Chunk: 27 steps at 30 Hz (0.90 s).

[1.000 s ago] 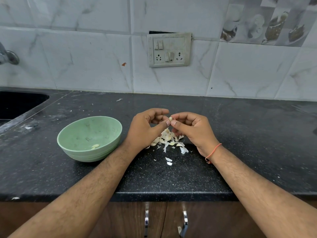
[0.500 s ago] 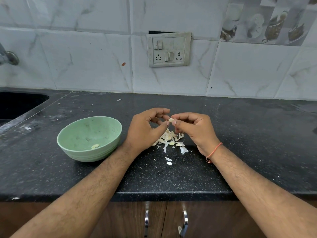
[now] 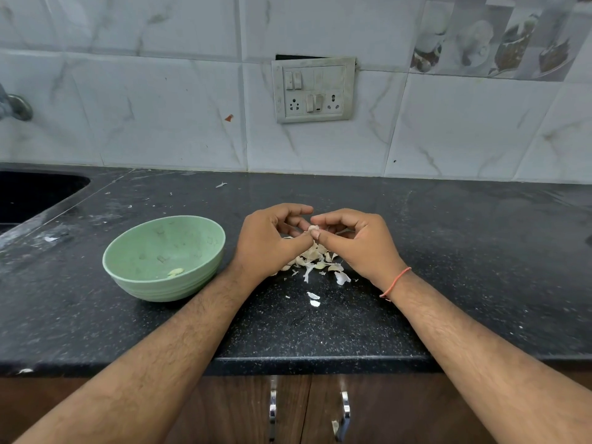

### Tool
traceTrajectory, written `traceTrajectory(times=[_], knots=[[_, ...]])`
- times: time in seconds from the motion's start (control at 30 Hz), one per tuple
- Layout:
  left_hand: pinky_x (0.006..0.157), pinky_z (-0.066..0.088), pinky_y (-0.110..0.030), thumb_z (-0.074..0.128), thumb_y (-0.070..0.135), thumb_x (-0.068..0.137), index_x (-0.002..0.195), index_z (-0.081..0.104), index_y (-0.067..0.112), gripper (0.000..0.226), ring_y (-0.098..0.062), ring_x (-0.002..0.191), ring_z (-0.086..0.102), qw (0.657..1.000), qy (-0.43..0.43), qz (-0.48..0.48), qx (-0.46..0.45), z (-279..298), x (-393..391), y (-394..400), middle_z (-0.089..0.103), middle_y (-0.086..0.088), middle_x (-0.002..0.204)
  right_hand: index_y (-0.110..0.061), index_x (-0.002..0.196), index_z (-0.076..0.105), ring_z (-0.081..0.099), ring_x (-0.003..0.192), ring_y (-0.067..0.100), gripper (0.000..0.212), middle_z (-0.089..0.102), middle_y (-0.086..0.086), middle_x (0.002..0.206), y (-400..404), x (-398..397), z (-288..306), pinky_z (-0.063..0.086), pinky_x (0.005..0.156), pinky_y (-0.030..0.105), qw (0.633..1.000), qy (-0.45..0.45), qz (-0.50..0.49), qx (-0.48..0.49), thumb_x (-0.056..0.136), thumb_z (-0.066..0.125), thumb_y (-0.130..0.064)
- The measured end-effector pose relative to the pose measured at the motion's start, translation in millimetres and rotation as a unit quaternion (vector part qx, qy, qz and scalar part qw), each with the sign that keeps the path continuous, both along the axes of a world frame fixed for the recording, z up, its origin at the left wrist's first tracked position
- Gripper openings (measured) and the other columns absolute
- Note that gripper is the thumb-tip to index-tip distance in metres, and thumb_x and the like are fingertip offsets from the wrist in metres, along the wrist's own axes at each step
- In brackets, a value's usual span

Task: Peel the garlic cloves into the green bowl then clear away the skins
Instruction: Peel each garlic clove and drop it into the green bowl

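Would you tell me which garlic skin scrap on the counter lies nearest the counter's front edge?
The small white scrap, lowest of the loose pair in front of the skin pile; its twin sits just behind it, and everything else lies farther back.

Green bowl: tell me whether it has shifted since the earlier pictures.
No. The green bowl sits at the same spot left of the skins, same gap from the sink.

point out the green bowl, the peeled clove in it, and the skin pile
green bowl (image 3: 205, 230): head view, bare inner wall, right side.
peeled clove (image 3: 175, 272): head view, its middle.
skin pile (image 3: 315, 256): head view, centre of heap.
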<state>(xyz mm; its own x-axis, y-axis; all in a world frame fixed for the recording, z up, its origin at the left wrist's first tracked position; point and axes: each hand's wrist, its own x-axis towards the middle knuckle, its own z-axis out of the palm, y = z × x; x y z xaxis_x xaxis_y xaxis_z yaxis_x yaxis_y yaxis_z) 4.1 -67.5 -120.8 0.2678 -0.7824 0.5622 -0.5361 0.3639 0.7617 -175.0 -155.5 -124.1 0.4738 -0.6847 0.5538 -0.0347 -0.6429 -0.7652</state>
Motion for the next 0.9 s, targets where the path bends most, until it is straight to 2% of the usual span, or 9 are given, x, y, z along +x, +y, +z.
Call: traceTrajectory(times=[0.23, 0.5, 0.7, 0.8, 0.9], knots=[[0.085, 0.057, -0.016, 0.085, 0.012, 0.084, 0.116, 0.081, 0.025, 0.035, -0.001, 0.086, 0.076, 1.000, -0.025, 0.010, 0.011, 1.4, -0.2, 3.5, 0.080, 0.019, 0.087, -0.021, 0.097, 0.086, 0.076, 0.083, 0.013, 0.013, 0.081, -0.009, 0.091, 2.3, -1.0, 0.7, 0.062, 0.075, 0.032, 0.999, -0.003, -0.017, -0.037, 0.085, 0.090, -0.021], [0.087, 0.057, -0.016, 0.085, 0.012, 0.086, 0.119, 0.079, 0.021, 0.035, -0.002, 0.090, 0.077, 1.000, -0.005, -0.010, 0.015, 1.7, 1.2, 3.3, 0.081, 0.016, 0.090, -0.019, 0.101, 0.086, 0.077, 0.084, 0.015, 0.015, 0.081, -0.005, 0.094, -0.3, -2.4, 1.5, 0.065, 0.080, 0.041, 1.000, -0.012, -0.010, -0.003, 0.087, 0.089, -0.019], [0.090, 0.060, -0.024, 0.085, 0.012, 0.086, 0.121, 0.078, 0.019, 0.037, -0.003, 0.090, 0.077, 0.999, 0.007, -0.016, 0.030, 1.1, 1.6, 2.7, 0.082, 0.014, 0.090, -0.019, 0.101, 0.086, 0.078, 0.086, 0.010, 0.014, 0.082, -0.009, 0.094, 0.5, -2.6, 2.5, 0.063, 0.082, 0.033, 1.000, -0.003, -0.015, -0.011, 0.087, 0.089, -0.019], [0.089, 0.061, -0.030, 0.084, 0.011, 0.086, 0.119, 0.078, 0.020, 0.034, -0.008, 0.089, 0.078, 0.998, 0.025, -0.022, 0.044, -0.1, 3.0, 1.3, 0.082, 0.011, 0.089, -0.019, 0.100, 0.086, 0.078, 0.087, 0.009, 0.014, 0.081, -0.010, 0.093, 1.7, -2.0, 2.3, 0.063, 0.082, 0.033, 0.999, 0.004, -0.024, -0.022, 0.087, 0.089, -0.020], [0.086, 0.062, -0.030, 0.083, 0.011, 0.086, 0.117, 0.079, 0.021, 0.032, -0.011, 0.087, 0.079, 0.998, 0.036, -0.018, 0.053, -0.6, 2.6, 1.0, 0.082, 0.010, 0.088, -0.020, 0.099, 0.086, 0.078, 0.089, 0.008, 0.013, 0.081, -0.010, 0.093, 2.1, -1.7, 1.9, 0.064, 0.085, 0.035, 0.999, 0.008, -0.030, -0.031, 0.087, 0.089, -0.020]])
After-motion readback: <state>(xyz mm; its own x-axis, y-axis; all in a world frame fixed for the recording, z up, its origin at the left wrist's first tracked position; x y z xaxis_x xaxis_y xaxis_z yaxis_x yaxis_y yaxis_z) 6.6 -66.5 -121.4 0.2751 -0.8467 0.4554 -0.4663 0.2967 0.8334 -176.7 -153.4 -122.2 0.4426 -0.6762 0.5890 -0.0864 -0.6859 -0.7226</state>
